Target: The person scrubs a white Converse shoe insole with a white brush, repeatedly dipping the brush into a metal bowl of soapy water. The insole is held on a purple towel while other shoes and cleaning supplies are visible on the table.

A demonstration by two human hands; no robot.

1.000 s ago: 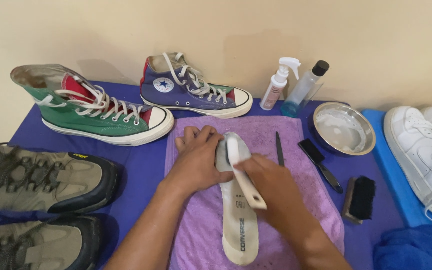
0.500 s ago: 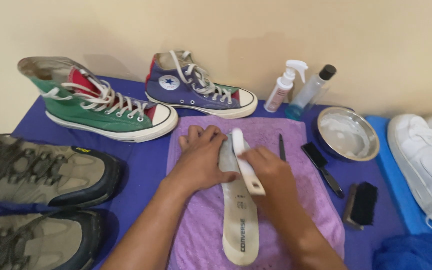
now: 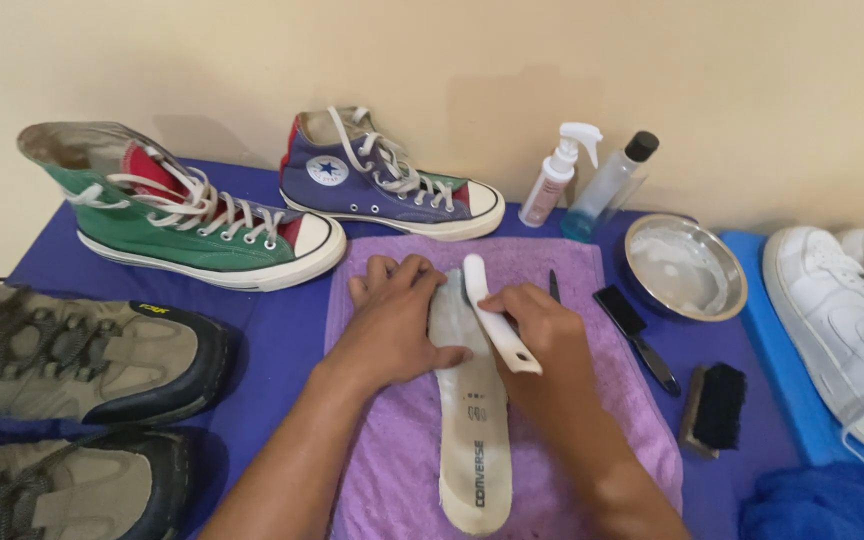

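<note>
At the desk's left edge, two olive and black hiking shoes [image 3: 72, 350] are seen lying side by side on the dark blue cloth [image 3: 272, 330] that covers the desk. Behind them, near the far left corner, a green canvas high-top sneaker with white laces [image 3: 182, 215] is stood upright, toe pointing right. A blue canvas high-top sneaker [image 3: 382, 185] is placed against the wall at the far edge. A purple terry towel [image 3: 402, 440] is spread in the middle of the desk, toward the near edge. On it a long off-white shoe insole [image 3: 472, 440] is laid lengthwise. The insole's upper part is pressed flat by the left hand [image 3: 392, 320], fingers spread open, nothing gripped. The right hand [image 3: 537, 330] is closed around the handle of a white plastic brush [image 3: 492, 315], whose head rests on the insole's toe end. Just right of that hand, a thin dark tool [image 3: 553, 285] lies on the towel. At the far edge a white spray bottle [image 3: 552, 180] and a clear bottle with blue liquid [image 3: 607, 185] are stood. A round steel bowl [image 3: 687, 265], a black-handled small brush [image 3: 637, 325] and a wooden brush with black bristles [image 3: 717, 405] are set further right. White sneakers [image 3: 852, 320] are seen at the right edge.
</note>
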